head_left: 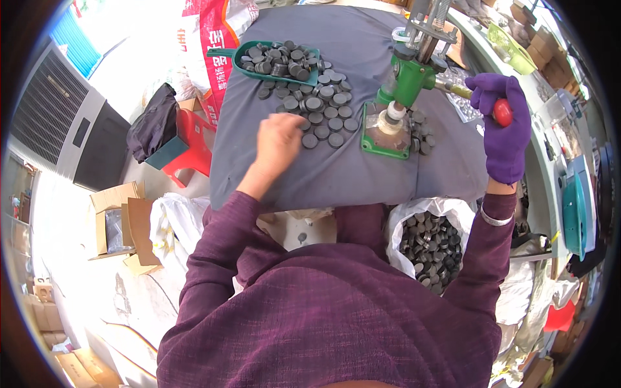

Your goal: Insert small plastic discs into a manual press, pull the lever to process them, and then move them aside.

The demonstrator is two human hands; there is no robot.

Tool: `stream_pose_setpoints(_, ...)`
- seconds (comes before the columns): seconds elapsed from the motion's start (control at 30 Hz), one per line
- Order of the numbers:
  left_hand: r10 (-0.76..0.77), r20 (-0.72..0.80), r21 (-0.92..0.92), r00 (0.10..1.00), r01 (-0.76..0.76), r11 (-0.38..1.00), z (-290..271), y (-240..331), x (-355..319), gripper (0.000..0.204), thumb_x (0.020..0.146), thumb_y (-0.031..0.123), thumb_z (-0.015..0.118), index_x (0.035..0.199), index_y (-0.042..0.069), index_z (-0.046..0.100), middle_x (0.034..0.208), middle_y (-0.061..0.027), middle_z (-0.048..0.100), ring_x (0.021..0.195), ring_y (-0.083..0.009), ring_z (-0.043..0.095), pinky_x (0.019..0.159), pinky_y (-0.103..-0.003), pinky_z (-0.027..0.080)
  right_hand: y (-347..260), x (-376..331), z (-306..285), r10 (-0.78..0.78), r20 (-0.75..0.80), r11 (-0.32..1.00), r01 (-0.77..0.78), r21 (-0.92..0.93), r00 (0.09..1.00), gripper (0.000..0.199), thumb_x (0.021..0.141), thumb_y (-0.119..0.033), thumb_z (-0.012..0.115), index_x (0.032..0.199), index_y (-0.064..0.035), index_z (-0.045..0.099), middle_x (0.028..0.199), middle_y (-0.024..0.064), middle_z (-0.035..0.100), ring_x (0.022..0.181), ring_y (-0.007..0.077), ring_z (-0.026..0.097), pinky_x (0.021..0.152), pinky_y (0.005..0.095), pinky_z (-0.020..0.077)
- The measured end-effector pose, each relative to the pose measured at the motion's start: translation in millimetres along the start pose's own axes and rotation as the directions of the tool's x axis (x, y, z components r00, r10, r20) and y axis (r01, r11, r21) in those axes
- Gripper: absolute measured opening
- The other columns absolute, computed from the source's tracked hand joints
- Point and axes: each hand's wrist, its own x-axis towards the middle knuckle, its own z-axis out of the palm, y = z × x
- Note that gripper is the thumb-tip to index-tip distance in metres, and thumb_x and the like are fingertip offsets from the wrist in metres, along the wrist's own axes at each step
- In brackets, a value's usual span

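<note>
The loose dark discs (pixel 322 110) lie spread on the grey-covered desk (pixel 362 174), just left of the green hand press (pixel 396 103). The bare left hand (pixel 279 139) rests at their near-left edge, fingers curled onto one; whether it grips cannot be told. The gloved right hand (pixel 501 123), right of the press, clenches the red-knobbed lever (pixel 502 112). A green scoop (pixel 277 61) of discs sits beyond.
</note>
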Motion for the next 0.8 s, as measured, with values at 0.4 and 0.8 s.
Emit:
stream_pose_setpoints(0.4,-0.324,0.080,0.249,0.943,0.295,0.922,10.1,-44.7,1.2,0.036,0.074,0.024,0.075,0.102,0.003,0.067,0.096,-0.0111,0.064,0.092,-0.0276,0.060,0.081,-0.039,0.050,2.8,0.6,-6.6,0.009,0.007,1.000,-0.010,0.011,1.000,0.048,0.102,-0.029,0.036,0.093,0.0077,0.065,0.081,0.0118,0.063,0.067,0.0140,0.050,0.070,0.0300,0.0445)
stream_pose_setpoints(0.8,-0.336,0.455,-0.886,0.825,0.457,-0.077,-12.5,-33.3,-21.2,0.031,0.084,0.007,0.063,0.113,-0.003,0.059,0.100,-0.0152,0.066,0.077,-0.0192,0.063,0.066,-0.028,0.047,4.7,1.1,-13.0,-0.067,0.033,0.997,0.068,-0.041,0.997,0.051,0.103,-0.030,0.035,0.094,0.0090,0.066,0.075,0.0110,0.060,0.066,0.0150,0.050,0.069,0.0309,0.0436)
